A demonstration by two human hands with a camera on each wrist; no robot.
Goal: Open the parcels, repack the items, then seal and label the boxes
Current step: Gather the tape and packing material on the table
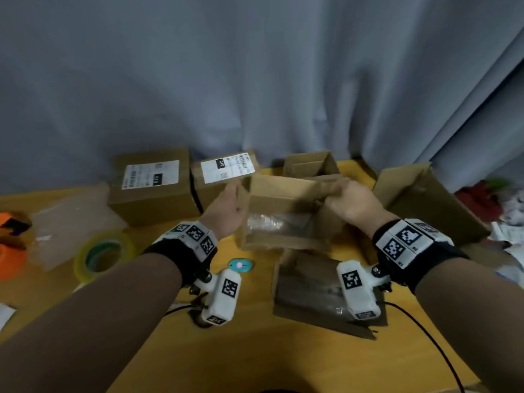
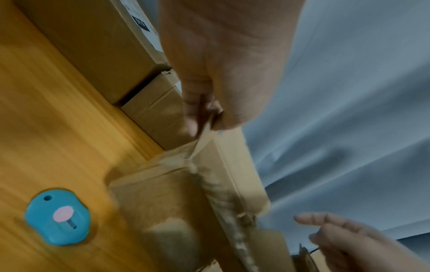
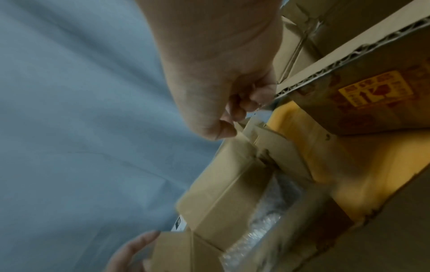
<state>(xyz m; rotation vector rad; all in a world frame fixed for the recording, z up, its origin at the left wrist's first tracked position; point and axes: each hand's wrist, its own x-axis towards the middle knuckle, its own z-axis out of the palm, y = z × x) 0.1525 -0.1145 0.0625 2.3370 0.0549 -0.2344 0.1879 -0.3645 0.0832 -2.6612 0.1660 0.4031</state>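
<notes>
cardboard box (image 1: 283, 194) pinched by both hands

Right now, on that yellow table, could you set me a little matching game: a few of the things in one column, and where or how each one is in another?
Things:
1. tape roll
2. blue cutter
3. open box
4. labelled boxes

Places or states:
A. held at its flaps by both hands
B. closed, at the back by the curtain
C. lying between the two forearms
D. flat on the table, out on the left

Pairs: 1-D, 2-C, 3-A, 4-B
</notes>
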